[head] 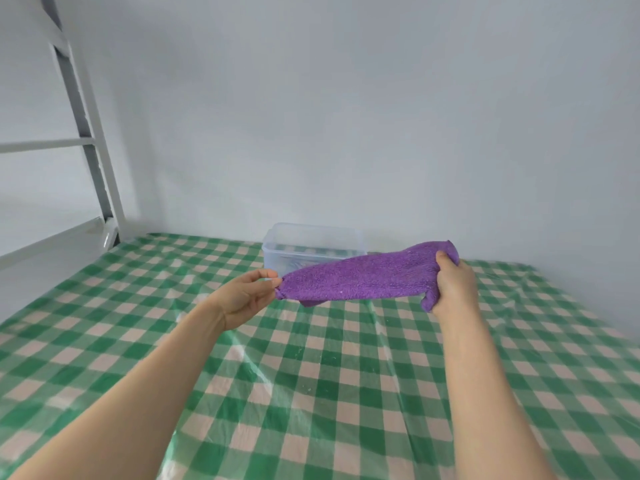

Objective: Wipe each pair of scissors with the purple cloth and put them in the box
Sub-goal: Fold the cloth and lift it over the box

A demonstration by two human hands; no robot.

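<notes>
A: What do you have on the head view?

B: I see the fuzzy purple cloth [360, 277] stretched in the air above the green-and-white checked tablecloth [311, 393]. The left hand [247, 297] pinches its left end between thumb and fingers; the right hand [453, 287] is clenched around the bunched right end.

A: And the box?

B: The clear plastic box [311, 249] sits behind the cloth, against the pale wall [346, 116]. I can't make out its contents.

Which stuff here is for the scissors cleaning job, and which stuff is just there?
For the job:
- fluffy purple cloth, stretched between the left hand and right hand, above the table
- clear plastic box by the wall

Just there:
- green and white checked plastic tablecloth
- grey metal frame on the left
- pale wall

No scissors can be made out.
</notes>
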